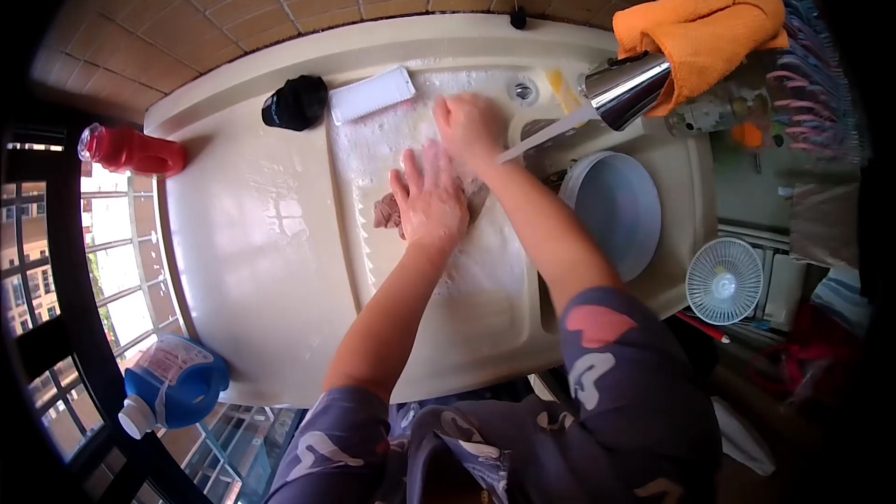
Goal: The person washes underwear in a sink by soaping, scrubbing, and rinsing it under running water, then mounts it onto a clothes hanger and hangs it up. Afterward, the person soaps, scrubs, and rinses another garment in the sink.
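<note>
My left hand [431,198] lies with its fingers outstretched on a wet brown cloth [386,212], pressing it against the sudsy part of the cream sink [261,252]. Most of the cloth is hidden under that palm. Just beyond it, my right hand [469,131] is curled closed and slightly blurred. Whatever its fingers may hold does not show. A stream of water [546,135] runs from the chrome faucet [627,91] and passes by my right wrist. Foam spreads over the surface around both hands.
A white rectangular tray-like object [371,95] and a black cloth item [295,103] lie at the back. A round basin [616,215] stands at right. An orange cloth [700,28] drapes the faucet. A red bottle [135,151] and blue jug [177,381] flank the left edge.
</note>
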Demonstrator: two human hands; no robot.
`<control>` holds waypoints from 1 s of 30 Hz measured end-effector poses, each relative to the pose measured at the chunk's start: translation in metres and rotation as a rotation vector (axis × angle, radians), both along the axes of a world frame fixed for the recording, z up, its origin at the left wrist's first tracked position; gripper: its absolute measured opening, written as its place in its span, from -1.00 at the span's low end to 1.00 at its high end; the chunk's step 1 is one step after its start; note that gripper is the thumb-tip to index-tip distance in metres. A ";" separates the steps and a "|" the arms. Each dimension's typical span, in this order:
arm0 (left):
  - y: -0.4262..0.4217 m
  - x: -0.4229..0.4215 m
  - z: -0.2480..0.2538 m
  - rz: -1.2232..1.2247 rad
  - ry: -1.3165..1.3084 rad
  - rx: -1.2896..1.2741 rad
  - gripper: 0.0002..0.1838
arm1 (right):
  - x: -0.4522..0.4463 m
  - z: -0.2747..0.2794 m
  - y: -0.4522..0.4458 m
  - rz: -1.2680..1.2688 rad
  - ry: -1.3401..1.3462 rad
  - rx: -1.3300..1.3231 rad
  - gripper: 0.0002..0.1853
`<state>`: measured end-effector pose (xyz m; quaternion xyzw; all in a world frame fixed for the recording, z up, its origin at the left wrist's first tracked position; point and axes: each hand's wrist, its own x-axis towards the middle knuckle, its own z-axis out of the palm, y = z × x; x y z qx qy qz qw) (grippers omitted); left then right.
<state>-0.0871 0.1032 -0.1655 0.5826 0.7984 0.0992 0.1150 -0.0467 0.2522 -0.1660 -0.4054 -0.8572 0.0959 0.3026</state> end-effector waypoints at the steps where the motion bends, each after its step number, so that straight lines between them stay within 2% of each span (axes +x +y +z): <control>1: 0.001 0.001 0.002 0.002 -0.012 -0.024 -0.26 | -0.009 -0.003 0.005 -0.008 0.007 0.002 -0.72; 3: -0.003 0.004 0.006 -0.006 -0.033 -0.069 -0.28 | -0.015 -0.010 0.000 -0.143 0.050 0.163 -0.61; 5: 0.002 0.002 0.013 -0.022 0.013 -0.077 -0.26 | 0.006 0.010 -0.043 -0.143 0.064 -0.287 -0.62; 6: 0.008 0.002 0.013 -0.022 0.009 -0.068 -0.26 | 0.021 -0.017 -0.061 -0.095 0.272 -0.301 -0.66; 7: 0.008 0.002 0.013 -0.025 0.012 -0.099 -0.25 | 0.035 0.013 -0.082 -0.118 0.323 -0.441 -0.71; 8: 0.004 0.003 0.014 -0.028 0.017 -0.137 -0.23 | 0.044 0.014 -0.088 -0.124 0.319 -0.453 -0.71; 10: 0.006 0.001 0.020 -0.032 -0.004 -0.141 -0.20 | 0.048 0.004 -0.084 0.070 0.331 -0.284 -0.69; 11: 0.008 0.001 0.023 -0.033 0.033 -0.175 -0.20 | 0.039 -0.005 -0.069 0.139 0.342 -0.230 -0.61; 12: 0.007 0.002 0.026 -0.033 0.069 -0.215 -0.19 | 0.032 0.004 -0.050 0.158 0.118 -0.172 -0.60; 15: 0.007 0.004 0.004 0.021 0.083 -0.131 -0.18 | 0.006 0.004 -0.007 0.146 0.052 -0.009 -0.55; 17: 0.007 0.008 -0.010 0.048 0.141 -0.025 -0.19 | -0.012 -0.002 0.011 -0.156 0.045 -0.160 -0.49; 18: 0.004 0.010 -0.006 0.062 0.185 0.065 -0.20 | -0.014 0.001 0.017 -0.139 0.063 -0.155 -0.49; 19: -0.005 0.011 -0.002 0.074 0.202 0.062 -0.20 | -0.013 0.004 0.018 -0.150 0.116 -0.288 -0.47; 20: -0.016 0.011 0.003 -0.057 0.078 0.143 -0.22 | -0.008 0.006 0.016 -0.165 0.166 -0.421 -0.45; 21: -0.019 0.013 0.011 -0.190 -0.044 0.235 -0.23 | 0.002 0.007 0.021 -0.101 0.269 -0.734 -0.52; 22: -0.019 0.015 0.017 -0.186 -0.026 0.254 -0.23 | 0.006 -0.001 0.023 -0.086 0.281 -0.716 -0.52; 24: -0.029 0.022 0.027 -0.171 -0.056 0.123 -0.22 | 0.018 -0.015 0.005 0.043 0.675 -0.481 -0.53; 25: -0.028 0.026 0.027 -0.143 0.028 0.159 -0.25 | 0.041 -0.008 -0.018 0.079 0.516 -0.623 -0.49; 27: -0.012 0.038 0.024 -0.048 0.011 0.128 -0.29 | 0.084 0.004 -0.041 0.198 0.320 -0.765 -0.43; 28: -0.002 0.046 0.018 0.036 -0.024 0.090 -0.32 | 0.101 0.002 -0.062 0.209 0.539 -0.925 -0.40; 29: 0.006 0.052 0.004 0.055 0.100 0.179 -0.40 | 0.116 -0.007 -0.081 0.218 0.759 -1.080 -0.35; 30: 0.016 0.052 0.009 0.062 0.106 0.187 -0.40 | 0.125 -0.022 -0.093 0.298 0.907 -1.018 -0.35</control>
